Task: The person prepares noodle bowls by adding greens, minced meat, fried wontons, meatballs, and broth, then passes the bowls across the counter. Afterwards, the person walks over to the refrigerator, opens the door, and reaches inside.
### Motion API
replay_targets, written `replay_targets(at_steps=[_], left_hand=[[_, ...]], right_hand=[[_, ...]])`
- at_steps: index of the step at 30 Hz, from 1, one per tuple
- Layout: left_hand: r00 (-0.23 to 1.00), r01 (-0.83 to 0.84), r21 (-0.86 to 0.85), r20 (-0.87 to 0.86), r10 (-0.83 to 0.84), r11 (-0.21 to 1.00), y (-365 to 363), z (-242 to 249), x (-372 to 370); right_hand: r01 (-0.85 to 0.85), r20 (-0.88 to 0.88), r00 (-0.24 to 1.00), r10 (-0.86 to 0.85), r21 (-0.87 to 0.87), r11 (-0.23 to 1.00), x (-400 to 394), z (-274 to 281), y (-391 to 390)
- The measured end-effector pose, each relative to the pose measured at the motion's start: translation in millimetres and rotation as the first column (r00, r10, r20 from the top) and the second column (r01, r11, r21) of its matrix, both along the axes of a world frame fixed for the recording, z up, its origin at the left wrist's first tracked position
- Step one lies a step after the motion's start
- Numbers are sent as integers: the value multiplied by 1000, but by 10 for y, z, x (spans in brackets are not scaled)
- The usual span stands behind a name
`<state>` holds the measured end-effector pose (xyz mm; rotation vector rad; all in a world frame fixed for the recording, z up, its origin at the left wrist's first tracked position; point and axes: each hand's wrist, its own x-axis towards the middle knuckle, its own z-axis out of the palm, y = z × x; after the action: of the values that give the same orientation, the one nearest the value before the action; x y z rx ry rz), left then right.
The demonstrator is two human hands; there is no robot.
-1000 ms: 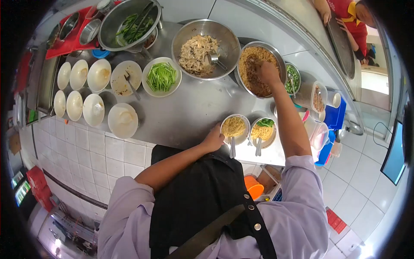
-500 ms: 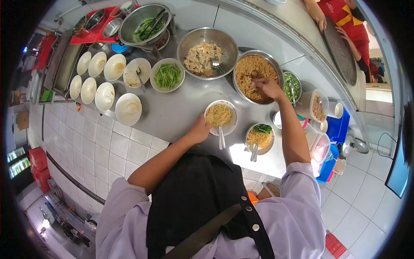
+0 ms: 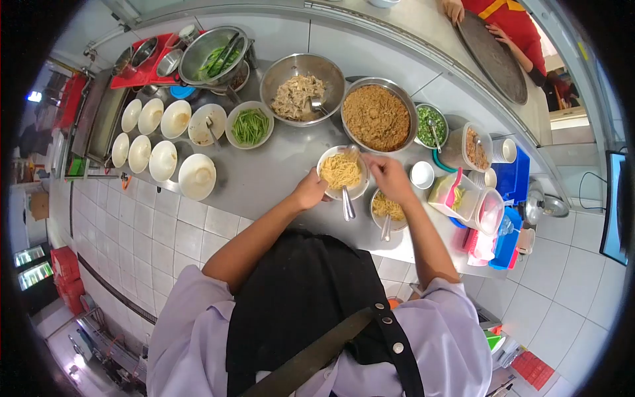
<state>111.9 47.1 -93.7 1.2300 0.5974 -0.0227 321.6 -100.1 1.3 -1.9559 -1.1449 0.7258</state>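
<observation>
Bright, even indoor light from above, no hard shadows anywhere. Soft glare across the steel counter (image 3: 278,169), strongest as a pale patch near the front edge beside the right hand (image 3: 391,177). Small specular glints on the rims of the metal bowls (image 3: 303,66). Blown-out white at the far right, by the window area (image 3: 562,112). Heavy fisheye distortion: straight counter edges and floor tiles (image 3: 165,231) bent into curves, a black circular vignette at all 4 corners. Sharp focus in the centre, softening and slight smearing toward the rim. Dimmer, murkier tones at the lower left.
</observation>
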Motion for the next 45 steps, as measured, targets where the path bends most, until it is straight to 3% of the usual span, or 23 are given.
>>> replay_targets(at_steps=[2,3,4,6,7,9,11,16,19,24,26,30,32,36,40,43,44,45], left_hand=[[1000,-5,-1,3,5,1000,-19,117,18],[1000,-5,-3,9,5,1000,-25,149,15],[1000,-9,-3,5,9,1000,-24,182,7],[1000,-6,-8,-5,6,1000,-28,197,-3],[1000,-5,-10,-9,5,1000,-42,181,-15],[997,-49,5,-57,50,999,-78,119,-31],[999,-37,-13,-33,37,999,-81,-131,-49],[999,-47,-34,2,47,998,-163,-185,-48],[996,-82,-93,-26,80,992,-232,-417,-98],[996,-17,6,-93,17,1000,-308,-658,-224],[991,-39,12,-125,40,999,-352,-640,-265],[975,-103,21,-195,105,994,-419,-468,-329],[979,-81,67,-182,92,994,-397,-375,-348],[979,-36,78,-195,51,996,-364,-457,-371],[968,-92,70,-230,106,993,-392,-425,-386],[959,-81,93,-265,103,992,-411,-466,-356],[964,-107,74,-235,122,991,-423,-536,-363],[968,-131,53,-208,139,990,-438,-564,-378]], right_hand=[[-46,239,969,63,-77,996,-271,-69,-102],[8,314,949,14,-71,997,-382,-114,-135],[5,311,950,17,-70,998,-454,-128,-186],[113,298,944,-140,104,988,-545,-140,-267],[115,294,945,-140,103,988,-563,-158,-296],[51,466,884,-31,-31,998,-597,-208,-375],[38,451,892,-32,-4,999,-610,-267,-434],[-11,408,913,1,23,1000,-490,-289,-460],[82,429,893,-133,135,987,-115,-208,-328],[207,668,722,-182,42,977,935,-392,298],[267,765,643,-33,-183,946,1188,-476,589],[332,764,645,-36,-237,913,1266,-844,1033],[256,686,721,98,-396,882,1177,-919,1188],[133,585,790,184,-457,880,1027,-986,1353],[-13,539,804,252,-408,913,1459,-1318,1458],[-135,466,833,297,-349,927,1565,-1148,1427],[-126,176,961,215,-412,902,1520,-956,1386],[-138,-128,988,87,-471,871,1475,-844,1340]])
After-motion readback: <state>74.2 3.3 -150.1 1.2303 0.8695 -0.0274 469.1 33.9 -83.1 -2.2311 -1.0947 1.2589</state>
